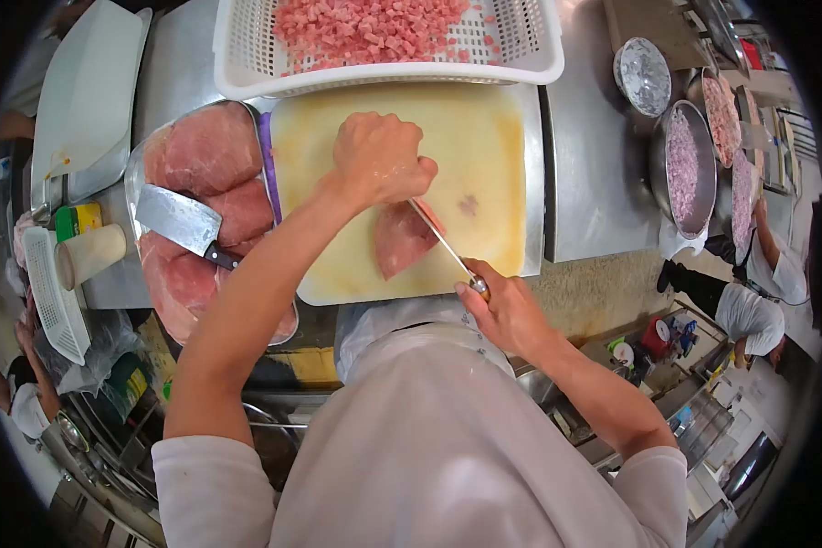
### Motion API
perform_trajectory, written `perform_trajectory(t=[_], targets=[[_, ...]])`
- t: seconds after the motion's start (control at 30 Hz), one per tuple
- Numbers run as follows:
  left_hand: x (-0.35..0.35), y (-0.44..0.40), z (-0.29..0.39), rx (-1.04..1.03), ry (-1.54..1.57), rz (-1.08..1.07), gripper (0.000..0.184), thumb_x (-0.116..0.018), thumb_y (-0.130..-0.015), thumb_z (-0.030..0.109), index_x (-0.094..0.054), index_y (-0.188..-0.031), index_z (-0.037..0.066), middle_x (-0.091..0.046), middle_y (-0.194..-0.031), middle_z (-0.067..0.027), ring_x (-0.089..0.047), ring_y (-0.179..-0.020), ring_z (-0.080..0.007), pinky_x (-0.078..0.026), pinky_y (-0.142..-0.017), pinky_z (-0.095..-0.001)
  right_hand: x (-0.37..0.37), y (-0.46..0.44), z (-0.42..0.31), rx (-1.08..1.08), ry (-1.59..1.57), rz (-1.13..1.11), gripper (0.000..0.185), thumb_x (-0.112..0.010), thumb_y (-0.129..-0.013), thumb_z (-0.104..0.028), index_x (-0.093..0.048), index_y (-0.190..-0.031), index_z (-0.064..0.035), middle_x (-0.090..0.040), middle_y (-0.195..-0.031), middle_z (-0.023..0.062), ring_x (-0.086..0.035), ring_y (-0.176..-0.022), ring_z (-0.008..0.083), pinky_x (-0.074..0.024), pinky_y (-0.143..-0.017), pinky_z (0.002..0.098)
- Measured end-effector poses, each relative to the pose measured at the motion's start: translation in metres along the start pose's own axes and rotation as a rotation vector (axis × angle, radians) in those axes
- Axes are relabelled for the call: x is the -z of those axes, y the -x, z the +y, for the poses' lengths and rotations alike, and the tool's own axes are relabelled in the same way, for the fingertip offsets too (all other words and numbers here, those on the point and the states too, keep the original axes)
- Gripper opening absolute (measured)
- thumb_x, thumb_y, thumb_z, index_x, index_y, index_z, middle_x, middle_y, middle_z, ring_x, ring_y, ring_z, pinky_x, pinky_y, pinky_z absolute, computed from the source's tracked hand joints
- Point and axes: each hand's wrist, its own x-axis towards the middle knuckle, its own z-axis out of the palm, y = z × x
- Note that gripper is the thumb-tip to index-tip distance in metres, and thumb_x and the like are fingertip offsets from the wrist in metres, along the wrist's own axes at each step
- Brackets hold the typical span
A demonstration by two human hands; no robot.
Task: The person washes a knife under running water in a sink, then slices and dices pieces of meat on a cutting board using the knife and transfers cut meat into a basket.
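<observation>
A piece of raw meat (398, 242) lies on the yellowish cutting board (329, 260). My right hand (500, 306) is closed round the handle of a long knife (440, 237), whose blade lies across the meat's upper right edge. Above the meat, my left hand (379, 160) is closed, knuckles up, over the blade's far end; whatever its fingers hold is hidden. Left of the board, a tray (288, 324) bears large pieces of raw meat (201, 146), with a cleaver (178, 219) resting on them.
A white perforated basket (388, 84) of diced meat stands behind the board. Metal bowls (683, 169) and an empty-looking bowl (642, 77) are at the right. A white container (87, 91) and a small basket (55, 292) stand left. People (749, 315) are at the far right and left.
</observation>
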Motion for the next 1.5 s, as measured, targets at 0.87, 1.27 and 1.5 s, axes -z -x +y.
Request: perform_trajectory(t=[0.87,1.27,1.5], targets=[[-0.014,0.007,-0.002,0.133,-0.071,0.086,0.023,-0.068,-0.062,0.029,-0.078,-0.068,0.009,-0.074,-0.074,-0.0179,-0.074,-0.072,-0.0332,-0.056,-0.066,-0.0446,-0.032,-0.015,0.049,0.202,-0.001,0.162,0.037,-0.061,-0.106,-0.027,-0.065,-0.122,0.0065,-0.05,-0.062,0.0051,-0.044,-0.054,0.0131,-0.035,-0.052,0.0336],[-0.021,0.006,-0.02,0.225,0.077,0.083,0.032,-0.068,-0.066,0.035,-0.079,-0.072,0.005,-0.072,-0.072,-0.0224,-0.073,-0.072,-0.0404,-0.058,-0.068,-0.0515,-0.011,-0.032,0.038,0.198,0.106,0.062,0.033,-0.064,-0.102,-0.019,-0.063,-0.125,0.004,-0.064,-0.068,0.0227,-0.067,-0.058,0.0352,-0.0509,-0.059,0.044],[-0.019,0.006,-0.02,0.19,-0.081,0.071,0.042,-0.065,-0.085,0.043,-0.078,-0.082,0.003,-0.073,-0.078,-0.0234,-0.074,-0.078,-0.0406,-0.058,-0.073,-0.0519,-0.013,-0.047,0.043,0.198,0.113,0.083,0.037,-0.068,-0.098,-0.021,-0.063,-0.125,0.0024,-0.066,-0.07,0.0241,-0.068,-0.069,0.0445,-0.0533,-0.065,0.0499]])
